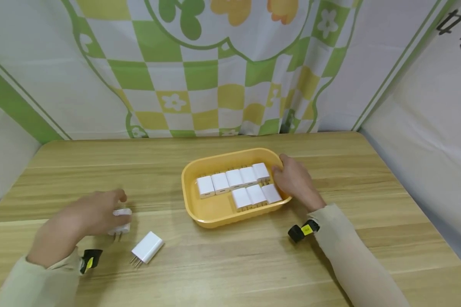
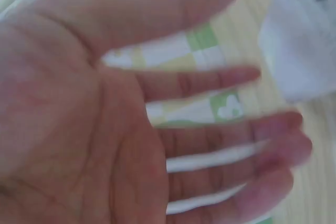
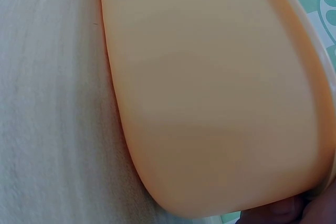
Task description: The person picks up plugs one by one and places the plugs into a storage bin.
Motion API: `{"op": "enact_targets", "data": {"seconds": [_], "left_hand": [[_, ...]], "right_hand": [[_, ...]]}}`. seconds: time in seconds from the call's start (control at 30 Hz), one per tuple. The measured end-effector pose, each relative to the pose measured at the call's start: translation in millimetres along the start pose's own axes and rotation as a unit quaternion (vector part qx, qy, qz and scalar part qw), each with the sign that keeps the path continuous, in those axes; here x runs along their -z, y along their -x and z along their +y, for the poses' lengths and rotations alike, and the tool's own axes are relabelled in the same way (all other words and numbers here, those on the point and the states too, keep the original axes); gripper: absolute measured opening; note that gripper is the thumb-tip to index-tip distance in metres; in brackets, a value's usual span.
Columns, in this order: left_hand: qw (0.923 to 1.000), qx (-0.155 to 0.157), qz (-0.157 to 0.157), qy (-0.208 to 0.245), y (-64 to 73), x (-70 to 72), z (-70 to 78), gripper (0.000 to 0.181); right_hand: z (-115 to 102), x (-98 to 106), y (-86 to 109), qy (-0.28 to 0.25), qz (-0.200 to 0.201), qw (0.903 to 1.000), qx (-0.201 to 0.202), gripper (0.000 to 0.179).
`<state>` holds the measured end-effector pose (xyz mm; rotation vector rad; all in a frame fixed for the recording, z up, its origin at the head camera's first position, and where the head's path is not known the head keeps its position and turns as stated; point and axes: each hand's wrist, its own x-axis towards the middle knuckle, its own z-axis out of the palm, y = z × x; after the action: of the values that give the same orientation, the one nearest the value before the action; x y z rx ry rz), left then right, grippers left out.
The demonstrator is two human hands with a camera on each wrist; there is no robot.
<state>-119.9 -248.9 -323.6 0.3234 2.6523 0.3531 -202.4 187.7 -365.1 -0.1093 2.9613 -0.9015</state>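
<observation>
My left hand (image 1: 80,216) is over a white plug-in charger (image 1: 124,212) on the left of the table, overlapping part of it in the head view. In the left wrist view its fingers are extended and apart, and the charger (image 2: 302,45) shows blurred beyond the fingertips. Another white charger (image 1: 147,247) lies nearby with its metal prongs toward me. At the right end of a yellow plastic basket (image 1: 209,222), my right hand (image 1: 295,178) grips the rim. Its fingers show at the lower corner of the right wrist view, beside the basket's outer wall (image 3: 210,87).
Several white chargers (image 1: 236,179) sit in two rows inside the basket, with bare basket floor at the front left. The wooden table (image 1: 230,273) ends at a green and yellow checked curtain (image 1: 199,76) behind. White cloth (image 1: 430,98) hangs on the right.
</observation>
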Motion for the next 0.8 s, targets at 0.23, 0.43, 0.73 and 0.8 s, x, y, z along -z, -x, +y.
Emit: {"op": "enact_targets", "data": {"seconds": [0.23,0.43,0.73,0.8], "left_hand": [[0.9994,-0.017,0.002,0.03,-0.6,-2.8,-0.3,0.063],[0.9994,-0.022,0.026,0.002,-3.8,-4.2,0.6,0.049],[0.9954,-0.026,0.081,-0.045,5.9,0.9,18.7,0.052],[0.9925,-0.039,0.101,-0.057,8.8,2.5,27.8,0.055]], "right_hand": [[0,0,-0.4,0.004,0.001,1.0,-0.001,0.036],[-1,0,-0.4,0.004,0.001,1.0,-0.001,0.036],[0,0,-0.6,0.009,0.003,1.0,-0.001,0.039],[0,1,-0.1,0.008,0.003,1.0,-0.002,0.04]]}}
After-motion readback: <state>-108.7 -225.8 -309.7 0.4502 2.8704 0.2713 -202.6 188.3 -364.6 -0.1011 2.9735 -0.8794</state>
